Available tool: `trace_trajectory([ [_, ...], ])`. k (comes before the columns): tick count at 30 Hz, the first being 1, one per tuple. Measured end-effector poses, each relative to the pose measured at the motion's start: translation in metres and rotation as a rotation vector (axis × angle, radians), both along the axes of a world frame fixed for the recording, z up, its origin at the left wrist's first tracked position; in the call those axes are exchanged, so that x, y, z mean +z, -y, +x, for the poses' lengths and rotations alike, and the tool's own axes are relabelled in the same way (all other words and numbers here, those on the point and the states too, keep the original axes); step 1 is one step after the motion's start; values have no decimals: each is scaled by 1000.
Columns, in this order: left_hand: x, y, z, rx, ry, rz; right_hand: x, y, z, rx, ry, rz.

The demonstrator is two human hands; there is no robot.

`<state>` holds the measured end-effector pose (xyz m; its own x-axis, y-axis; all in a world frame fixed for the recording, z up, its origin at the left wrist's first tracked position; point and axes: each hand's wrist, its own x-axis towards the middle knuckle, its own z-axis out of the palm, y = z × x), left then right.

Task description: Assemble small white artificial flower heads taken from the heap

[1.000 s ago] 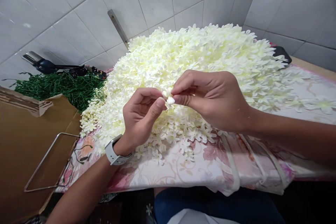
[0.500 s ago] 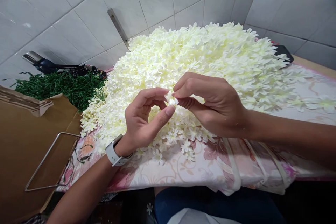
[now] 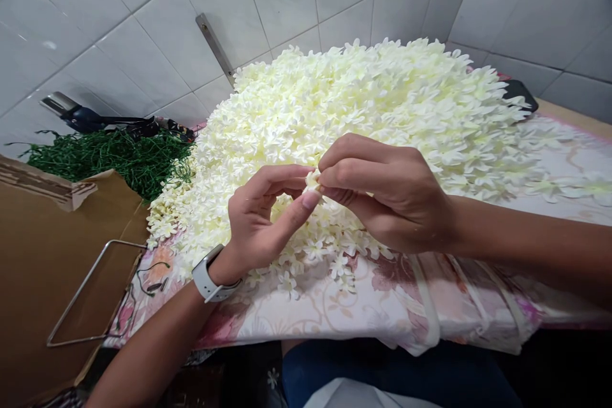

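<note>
A big heap of cream-white artificial flowers lies on a pink floral cloth. Just above the heap's near edge, my left hand and my right hand meet at the fingertips. Both pinch one small white flower between thumb and fingers. A white watch is on my left wrist.
A pile of green plastic stems lies at the left against the tiled wall, with a dark tool behind it. A brown cardboard box with a metal wire frame stands at the left. A dark object peeks out behind the heap.
Both hands have stayed together on the small flower. The left thumb and fingers loosened and then closed again on it; the hands sit slightly lower.
</note>
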<state>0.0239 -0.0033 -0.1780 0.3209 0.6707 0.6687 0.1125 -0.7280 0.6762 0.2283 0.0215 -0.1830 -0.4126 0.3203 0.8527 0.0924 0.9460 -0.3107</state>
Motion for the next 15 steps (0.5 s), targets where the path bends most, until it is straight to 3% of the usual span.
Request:
trace_trajectory([
  [9,-1,-1,-2,-52,56,-82,6,3,-2,63,-84,-212],
  [15,-3,-2,-4,-18,100,-103,5,6,-6,-3,-126,-347],
])
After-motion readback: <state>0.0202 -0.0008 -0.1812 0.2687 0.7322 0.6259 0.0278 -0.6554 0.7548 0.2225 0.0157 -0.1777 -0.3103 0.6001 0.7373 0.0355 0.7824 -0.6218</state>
